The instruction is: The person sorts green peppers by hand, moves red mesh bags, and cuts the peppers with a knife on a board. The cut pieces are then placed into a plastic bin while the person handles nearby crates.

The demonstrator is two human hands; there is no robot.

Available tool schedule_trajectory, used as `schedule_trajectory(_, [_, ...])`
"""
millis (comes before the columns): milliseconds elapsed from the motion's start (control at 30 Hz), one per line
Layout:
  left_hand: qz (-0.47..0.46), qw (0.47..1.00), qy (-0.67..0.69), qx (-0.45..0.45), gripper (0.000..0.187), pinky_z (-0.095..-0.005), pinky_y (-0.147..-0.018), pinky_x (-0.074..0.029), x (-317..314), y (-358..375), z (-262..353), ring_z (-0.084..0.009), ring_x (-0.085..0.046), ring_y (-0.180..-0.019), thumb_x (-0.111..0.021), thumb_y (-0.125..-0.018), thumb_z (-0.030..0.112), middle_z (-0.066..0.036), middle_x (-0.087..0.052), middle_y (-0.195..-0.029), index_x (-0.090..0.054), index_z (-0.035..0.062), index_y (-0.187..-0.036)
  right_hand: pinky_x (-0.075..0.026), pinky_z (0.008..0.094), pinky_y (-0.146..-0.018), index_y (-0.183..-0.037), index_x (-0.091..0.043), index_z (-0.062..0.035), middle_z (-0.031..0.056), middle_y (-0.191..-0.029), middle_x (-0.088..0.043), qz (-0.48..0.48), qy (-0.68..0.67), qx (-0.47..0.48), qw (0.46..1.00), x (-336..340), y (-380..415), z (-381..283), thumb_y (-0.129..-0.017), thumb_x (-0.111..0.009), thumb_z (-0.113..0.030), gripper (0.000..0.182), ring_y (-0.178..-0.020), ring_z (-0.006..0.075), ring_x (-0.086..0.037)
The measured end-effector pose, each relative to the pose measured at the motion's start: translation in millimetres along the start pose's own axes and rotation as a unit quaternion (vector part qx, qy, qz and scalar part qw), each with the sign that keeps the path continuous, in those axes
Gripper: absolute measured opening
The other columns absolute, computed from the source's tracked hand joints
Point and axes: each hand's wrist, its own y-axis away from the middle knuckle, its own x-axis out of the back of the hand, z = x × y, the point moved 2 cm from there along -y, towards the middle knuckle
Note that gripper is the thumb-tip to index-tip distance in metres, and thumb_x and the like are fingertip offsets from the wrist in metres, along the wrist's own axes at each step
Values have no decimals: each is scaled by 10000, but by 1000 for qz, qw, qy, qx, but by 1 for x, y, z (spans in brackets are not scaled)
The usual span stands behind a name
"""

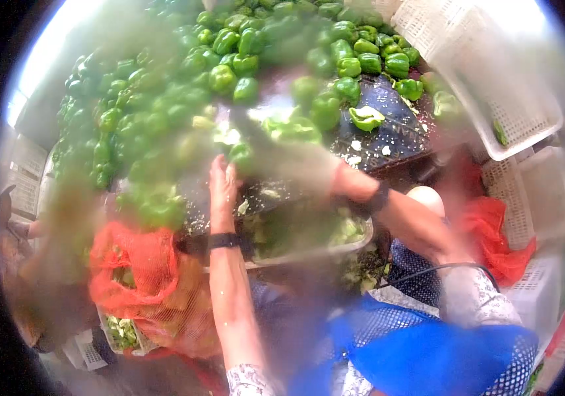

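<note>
My left hand (pixel 223 179) is at the near edge of the dark table (pixel 388 135), with its fingers stretched forward and nothing plainly gripped. A green bell pepper (pixel 241 156) lies right by its fingertips. My right hand (pixel 309 166) reaches in from the right across the table, and a smear hides its fingers. In front of it are pale, cut-open pepper pieces (pixel 292 127). A broken pepper piece (pixel 367 119) rests farther right among scattered seeds. Both wrists wear dark bands.
A large heap of whole green peppers (pixel 226 43) covers the far and left side. Below the table edge sits a pale tub (pixel 351 244) with green scraps. A red mesh bag (pixel 134 264) stands at the left; white crates (pixel 526 122) are on the right.
</note>
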Motion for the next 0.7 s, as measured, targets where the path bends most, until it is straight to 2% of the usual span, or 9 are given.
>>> schedule_trajectory(33, [58,932,-291,-205,401,-414,-852,-475,2,-12,15,-301,-527,-1014,-573,-900,209,-200,-522,-1131,-453,11,-1227,-470,352,-594,-1188,-534,-1,154,-837,-628,30,-34,-5,999,22,5,-3,-855,-550,-202,390,-669,260,-591])
schedule_trajectory(167, [68,880,-305,-357,440,-416,-990,-374,-44,-31,104,-342,-486,-1141,-637,-827,155,-196,-527,-1210,-492,16,-1220,-395,189,-410,-1288,-472,-29,-3,-743,-591,186,157,175,954,100,33,7,-875,-576,-169,449,-481,37,-491])
schedule_trajectory(233, [25,876,-272,-397,420,-406,-1009,-361,-83,-42,119,-342,-477,-1165,-640,-824,164,-192,-542,-1197,-518,28,-1202,-379,193,-402,-1275,-481,-32,-17,-695,-559,189,-15,-15,982,125,43,-5,-881,-559,-143,416,-479,34,-477])
schedule_trajectory(267, [-9,897,-262,-355,414,-393,-1004,-367,-99,-46,127,-336,-490,-1152,-637,-829,177,-186,-547,-1197,-523,33,-1200,-370,192,-398,-1268,-487,-36,-25,-673,-543,203,-170,-183,947,129,49,-6,-885,-545,-125,398,-471,30,-463])
schedule_trajectory(333, [7,899,-244,-363,403,-388,-987,-385,-114,-49,124,-331,-503,-1141,-630,-840,195,-184,-547,-1198,-528,28,-1192,-457,254,-573,-1229,-508,-31,68,-778,-613,221,-52,-112,967,142,55,-11,-887,-532,-149,363,-671,111,-572])
schedule_trajectory(433, [-4,913,-233,-336,399,-388,-973,-400,-116,-46,112,-320,-517,-1132,-622,-855,220,-181,-553,-1196,-536,23,-1191,-378,183,-432,-1304,-446,-40,-23,-666,-542,238,-131,-87,958,143,58,-42,-896,-509,-98,417,-508,23,-473])
schedule_trajectory(500, [-11,918,-255,-303,397,-388,-970,-405,-115,-43,105,-311,-523,-1129,-618,-862,226,-181,-556,-1200,-540,22,-1193,-471,314,-539,-1263,-478,-11,131,-748,-626,69,364,51,927,123,35,69,-867,-515,-173,429,-593,198,-585])
schedule_trajectory(567, [-4,920,-263,-290,402,-385,-970,-406,-115,-47,93,-305,-536,-1120,-616,-866,237,-185,-564,-1200,-547,15,-1194,-500,387,-635,-1184,-523,16,223,-824,-640,-68,354,-83,929,110,28,104,-843,-521,-222,416,-701,305,-627])
schedule_trajectory(700, [-26,909,-281,-306,424,-373,-972,-407,-111,-66,97,-311,-537,-1123,-617,-857,243,-177,-569,-1203,-536,18,-1208,-491,345,-498,-1126,-528,40,180,-765,-620,-116,186,-185,958,119,37,58,-824,-536,-234,409,-559,232,-616])
